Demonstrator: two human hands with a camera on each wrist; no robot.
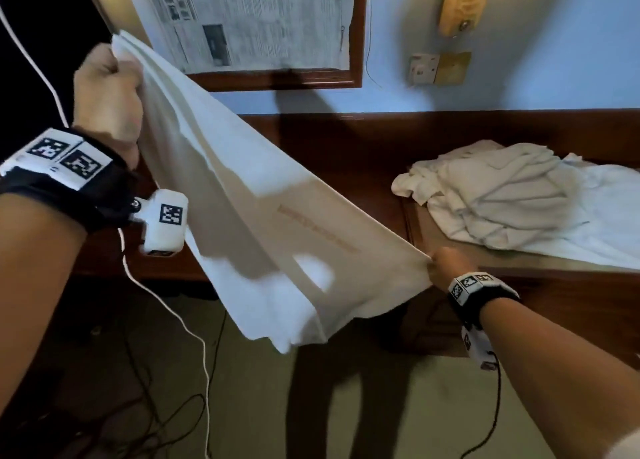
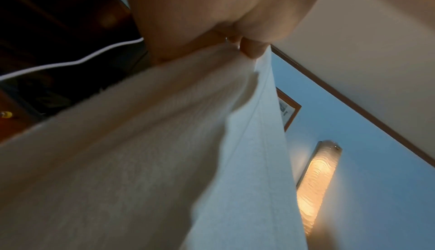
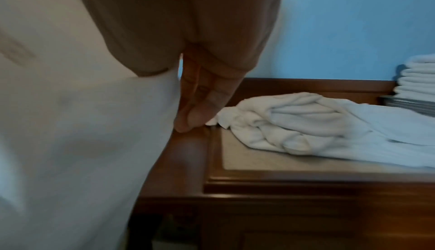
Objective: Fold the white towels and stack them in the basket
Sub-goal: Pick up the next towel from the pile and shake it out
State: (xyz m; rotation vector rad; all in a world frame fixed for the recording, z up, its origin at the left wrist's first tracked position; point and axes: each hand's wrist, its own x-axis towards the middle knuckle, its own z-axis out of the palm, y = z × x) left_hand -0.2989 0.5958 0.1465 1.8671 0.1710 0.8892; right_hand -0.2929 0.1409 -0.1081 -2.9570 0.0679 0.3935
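Observation:
A white towel [image 1: 263,216] hangs stretched in the air between my two hands. My left hand [image 1: 107,91] is raised high at the left and grips one corner in a fist; the left wrist view has the cloth [image 2: 141,151] running down from those fingers [image 2: 252,49]. Lower at the right, my right hand [image 1: 443,264] pinches the opposite corner, next to the table's edge; the towel [image 3: 82,123] fills the left of the right wrist view beside my fingers [image 3: 202,96]. A crumpled heap of white towels [image 1: 512,202] lies on the table. Folded white towels [image 3: 419,79] are stacked in a dark basket [image 3: 407,103] at the far right.
The dark wooden table [image 1: 363,153] stands against a blue wall. A framed notice [image 1: 249,25], a wall lamp [image 1: 464,5] and a socket plate [image 1: 440,68] hang above it. Cables [image 1: 166,306] trail over the floor below the towel.

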